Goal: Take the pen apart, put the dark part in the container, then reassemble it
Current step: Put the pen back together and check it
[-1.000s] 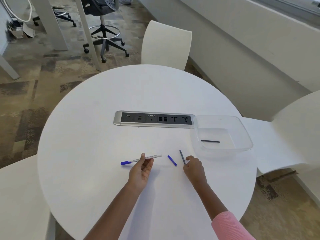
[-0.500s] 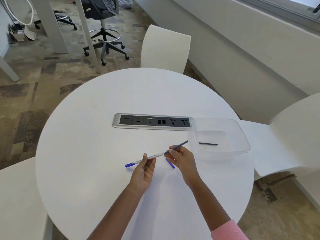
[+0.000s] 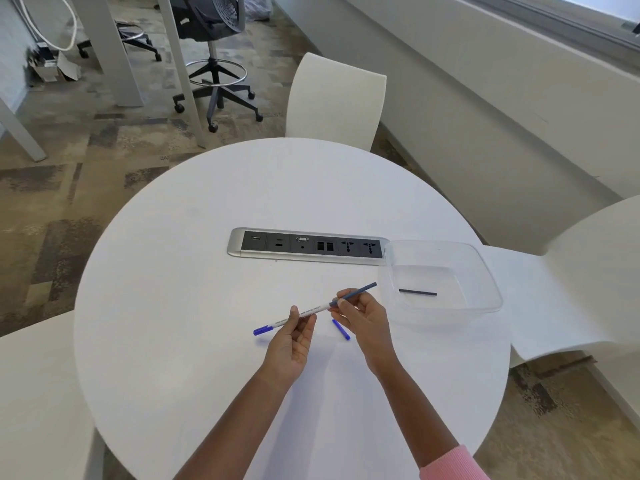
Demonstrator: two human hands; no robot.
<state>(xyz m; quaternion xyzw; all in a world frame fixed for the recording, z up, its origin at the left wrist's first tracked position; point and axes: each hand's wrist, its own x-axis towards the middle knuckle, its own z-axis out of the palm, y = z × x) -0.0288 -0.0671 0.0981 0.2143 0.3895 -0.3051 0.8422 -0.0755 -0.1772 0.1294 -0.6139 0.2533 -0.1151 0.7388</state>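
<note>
Pen barrel [image 3: 320, 308], white with a blue cap [image 3: 262, 330] on its left end, is held above the round white desk [image 3: 207, 341] by the left hand [image 3: 291, 344], thumb and fingers closed around its middle. The right hand [image 3: 363, 320] pinches a thin dark rod [image 3: 362, 289]; the lower end of this rod meets the open end of the barrel. A small blue piece [image 3: 341, 329] lies on the desk under the hands. To the right, the clear container [image 3: 481, 275] holds a second dark rod [image 3: 417, 292], flat on its bottom, just beside the socket panel [image 3: 306, 247].
</note>
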